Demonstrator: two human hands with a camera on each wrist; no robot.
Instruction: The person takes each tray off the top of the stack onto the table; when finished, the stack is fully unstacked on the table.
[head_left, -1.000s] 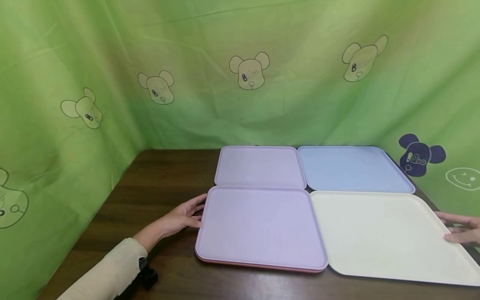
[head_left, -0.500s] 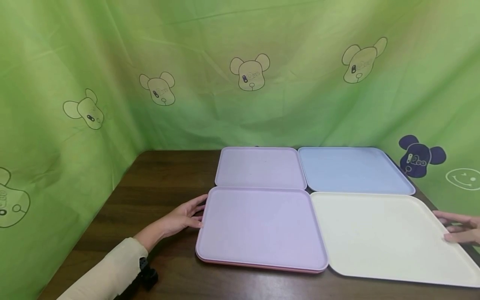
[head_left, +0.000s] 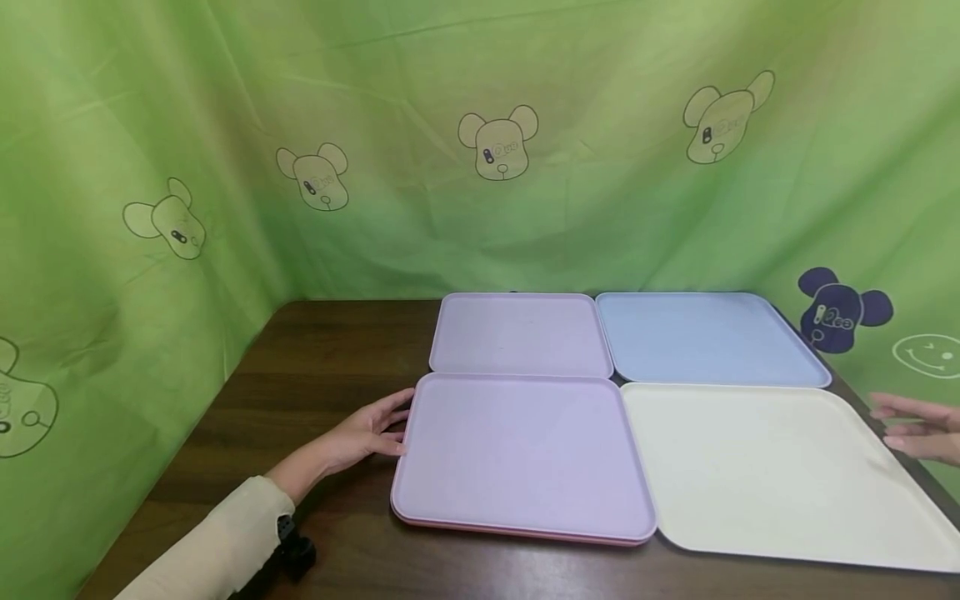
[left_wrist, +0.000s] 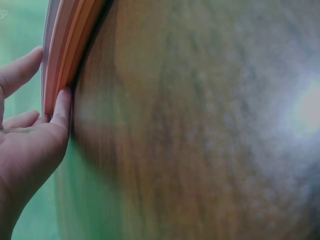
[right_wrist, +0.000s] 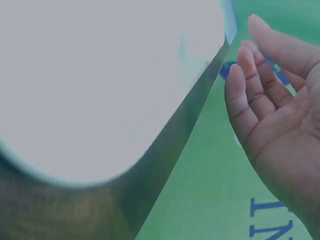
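A lilac tray [head_left: 525, 454] tops a stack at the front centre. Pinkish-orange tray rims [left_wrist: 70, 37] show beneath it in the left wrist view. My left hand [head_left: 363, 433] touches the stack's left edge, its fingers extended along the side. On the right lies a cream-white tray [head_left: 780, 475], flat against the stack's right side. Just off the white tray's right edge, my right hand [head_left: 926, 429] holds nothing. The right wrist view shows that hand [right_wrist: 280, 100] with relaxed fingers, a gap between it and the tray.
Behind the stack lies another lilac tray [head_left: 521, 333], beside a light blue tray [head_left: 708, 337]. All rest on a dark wooden table [head_left: 300, 367]. A green printed curtain [head_left: 405, 208] surrounds the table at the back and sides.
My right hand has let go of the white tray's right edge and risen slightly away from it. The left hand and the trays stay where they were.
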